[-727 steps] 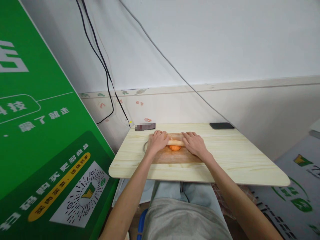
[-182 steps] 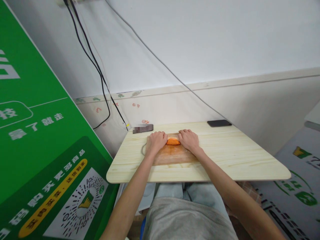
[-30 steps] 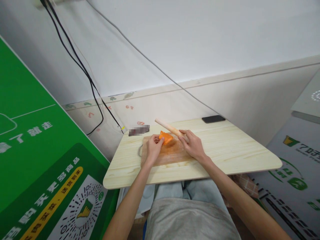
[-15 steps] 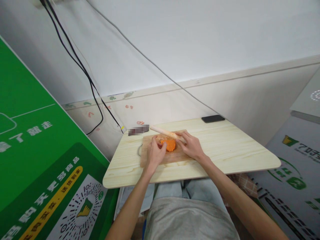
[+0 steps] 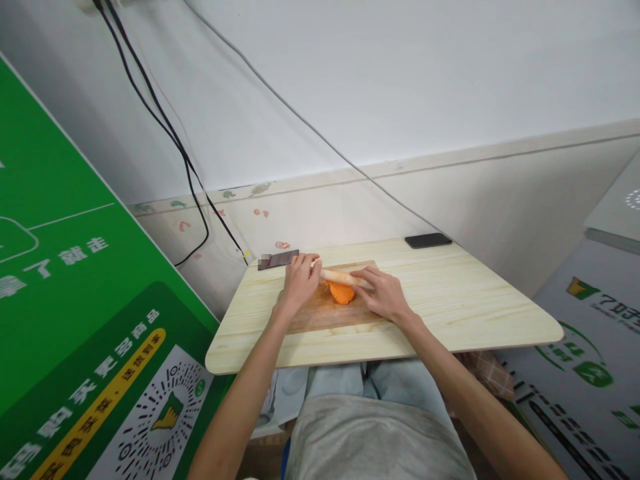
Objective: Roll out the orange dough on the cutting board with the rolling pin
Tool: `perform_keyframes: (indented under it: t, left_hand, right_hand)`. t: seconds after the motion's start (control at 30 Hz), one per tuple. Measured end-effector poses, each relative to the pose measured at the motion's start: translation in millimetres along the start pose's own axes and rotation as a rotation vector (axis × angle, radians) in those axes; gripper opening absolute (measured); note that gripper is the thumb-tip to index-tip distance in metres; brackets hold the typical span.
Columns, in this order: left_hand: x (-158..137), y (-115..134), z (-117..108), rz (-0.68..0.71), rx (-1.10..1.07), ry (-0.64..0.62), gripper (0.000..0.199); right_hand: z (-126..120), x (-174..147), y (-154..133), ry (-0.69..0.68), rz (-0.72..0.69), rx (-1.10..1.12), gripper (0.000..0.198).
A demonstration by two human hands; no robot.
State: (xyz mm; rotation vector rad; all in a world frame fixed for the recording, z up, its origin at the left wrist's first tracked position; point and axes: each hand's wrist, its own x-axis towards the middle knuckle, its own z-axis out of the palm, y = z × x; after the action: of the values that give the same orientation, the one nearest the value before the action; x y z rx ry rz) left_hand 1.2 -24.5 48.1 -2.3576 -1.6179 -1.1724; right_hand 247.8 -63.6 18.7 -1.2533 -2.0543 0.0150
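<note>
A pale wall [image 5: 390, 80] rises behind a light wood-grain table [image 5: 450, 300] with rounded front corners. A narrow ledge [image 5: 500, 151] crosses it above faded red stickers [image 5: 283, 245]. Black cables [image 5: 186, 158] hang at left, beside a green printed panel [image 5: 45, 167]; a whitish panel [image 5: 590, 320] with green logos stands right. Soft shadow dims the lower wall.

My right hand [image 5: 385, 293] has room to its right on the table [image 5: 480, 300]; a black phone [image 5: 428, 241] sits near the back; a second phone [image 5: 283, 259] sits just past my left hand [image 5: 301, 280]; the wall [image 5: 400, 80] closes the far side; the rolling pin [image 5: 345, 278] bars the gap between my hands.
</note>
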Motion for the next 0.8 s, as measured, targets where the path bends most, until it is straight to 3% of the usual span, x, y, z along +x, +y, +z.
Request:
perform_keyframes:
  t: [0.13,0.27,0.4,0.8]
  left_hand:
    - [5.2,-1.0,7.9,0.0,0.078,-0.15,0.027]
    - [10.0,0.4,9.2,-0.032,0.162,-0.201,0.027]
    - [11.1,3.0,11.2,-0.058,0.228,-0.27,0.03]
    - [-9.7,-14.8,31.1,-0.003,0.339,-0.327,0.038]
  right_hand:
    - [-2.5,1.4,-3.3,-0.017,0.041,-0.033,0.029]
    - [-4.0,4.0,-7.0,-0.042,0.102,-0.066,0.025]
    - [-2.6,6.7,-8.2,-0.081,0.141,-0.14,0.035]
    - [2.5,6.3,-12.0,-0.143,0.028,-0.365,0.044]
